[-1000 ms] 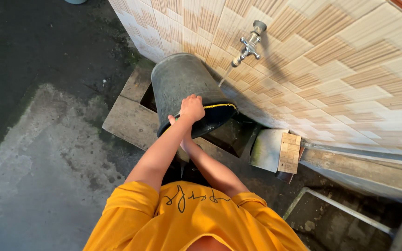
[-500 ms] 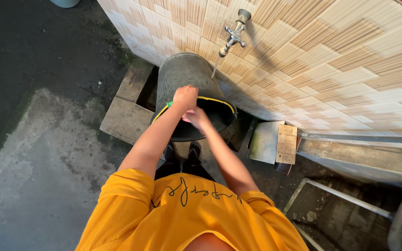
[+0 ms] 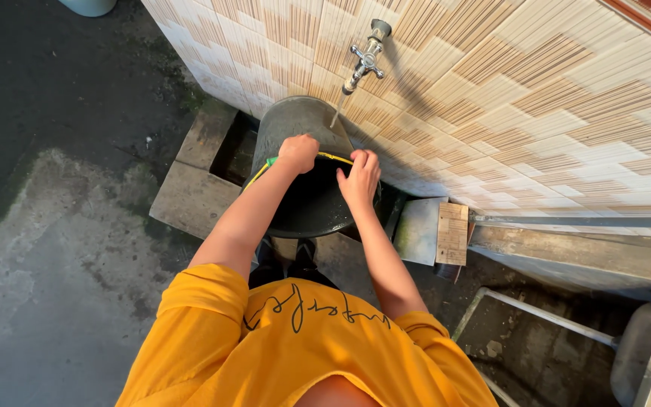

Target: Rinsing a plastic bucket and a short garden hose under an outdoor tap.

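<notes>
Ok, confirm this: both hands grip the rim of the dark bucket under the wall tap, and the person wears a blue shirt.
Not quite. The head view shows the shirt is orange-yellow, not blue. The rest stands: the left hand and right hand both grip the rim of the dark bucket under the wall tap.

The concrete ledge point(image 3: 190, 197) around the drain pit carries my dark bucket point(image 3: 295, 124); beside it lies a wooden block point(image 3: 451, 234).

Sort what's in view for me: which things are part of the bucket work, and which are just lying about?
In use: bucket, left hand and right hand on its rim, wall tap.

Lying about: wooden block, stone slab, metal frame.
</notes>
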